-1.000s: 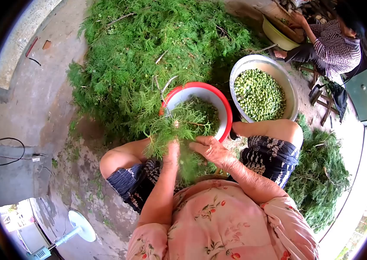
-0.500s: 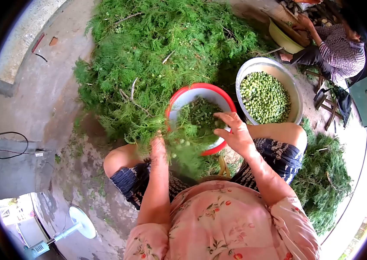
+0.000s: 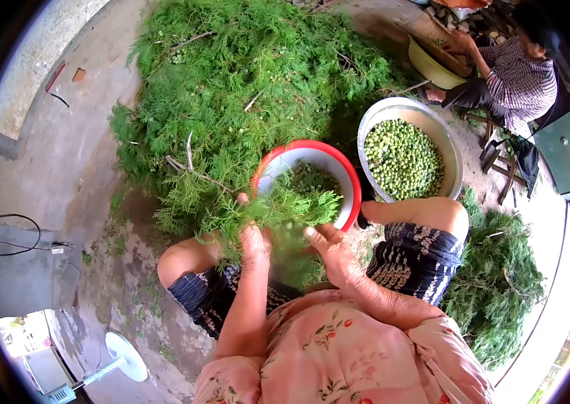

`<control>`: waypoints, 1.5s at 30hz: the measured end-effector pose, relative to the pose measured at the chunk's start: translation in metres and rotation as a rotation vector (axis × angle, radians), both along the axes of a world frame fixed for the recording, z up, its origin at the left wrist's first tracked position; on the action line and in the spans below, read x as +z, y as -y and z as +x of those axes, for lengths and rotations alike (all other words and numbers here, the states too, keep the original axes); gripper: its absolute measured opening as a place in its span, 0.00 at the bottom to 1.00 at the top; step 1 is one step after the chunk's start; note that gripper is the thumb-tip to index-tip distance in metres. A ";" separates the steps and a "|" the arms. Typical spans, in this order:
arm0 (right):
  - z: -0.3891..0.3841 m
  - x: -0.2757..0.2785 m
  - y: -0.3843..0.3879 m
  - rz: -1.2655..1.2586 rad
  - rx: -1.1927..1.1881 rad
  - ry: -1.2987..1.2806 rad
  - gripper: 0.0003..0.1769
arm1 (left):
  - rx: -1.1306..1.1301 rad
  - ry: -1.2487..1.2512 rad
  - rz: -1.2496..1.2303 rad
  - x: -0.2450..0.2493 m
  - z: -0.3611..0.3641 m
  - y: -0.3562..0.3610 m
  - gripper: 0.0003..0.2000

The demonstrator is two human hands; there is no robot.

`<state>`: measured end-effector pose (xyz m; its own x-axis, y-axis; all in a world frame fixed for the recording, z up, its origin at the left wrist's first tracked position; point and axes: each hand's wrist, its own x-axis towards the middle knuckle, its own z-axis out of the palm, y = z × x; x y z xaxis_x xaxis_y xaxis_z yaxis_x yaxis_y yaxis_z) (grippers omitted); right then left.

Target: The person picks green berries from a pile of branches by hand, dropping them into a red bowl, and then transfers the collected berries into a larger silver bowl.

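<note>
My left hand is closed round a leafy green branch, and its feathery sprays spread over the near rim of a red-rimmed basin. My right hand is just right of the same foliage, thumb and fingers drawn close together at its edge. Whatever is between those fingertips is too small to make out. Inside the basin lie small green cones and leaf scraps, partly hidden by the branch. The foliage between my hands is blurred by motion.
A big heap of cut branches lies ahead. Right of the basin stands a metal bowl of green cones. Another person sits at upper right by a yellow basin. More branches lie right; a fan stands lower left.
My right hand has moved left and down from over the basin to the foliage, its fingers drawing closer together. My left hand has shifted slightly right and down with the branch.
</note>
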<state>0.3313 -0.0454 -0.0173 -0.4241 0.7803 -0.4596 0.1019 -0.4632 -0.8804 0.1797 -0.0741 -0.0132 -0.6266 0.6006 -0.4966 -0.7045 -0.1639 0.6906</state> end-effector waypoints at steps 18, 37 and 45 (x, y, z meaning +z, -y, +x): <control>-0.004 0.007 -0.015 -0.029 0.142 -0.216 0.29 | -0.180 -0.309 -0.086 -0.054 0.013 0.010 0.27; -0.004 0.036 -0.024 -0.119 0.412 -0.012 0.26 | -0.130 -0.372 -0.365 -0.054 0.015 0.007 0.19; 0.004 0.050 -0.025 -0.207 0.535 0.132 0.17 | -0.152 -0.594 -0.227 -0.137 0.008 0.013 0.15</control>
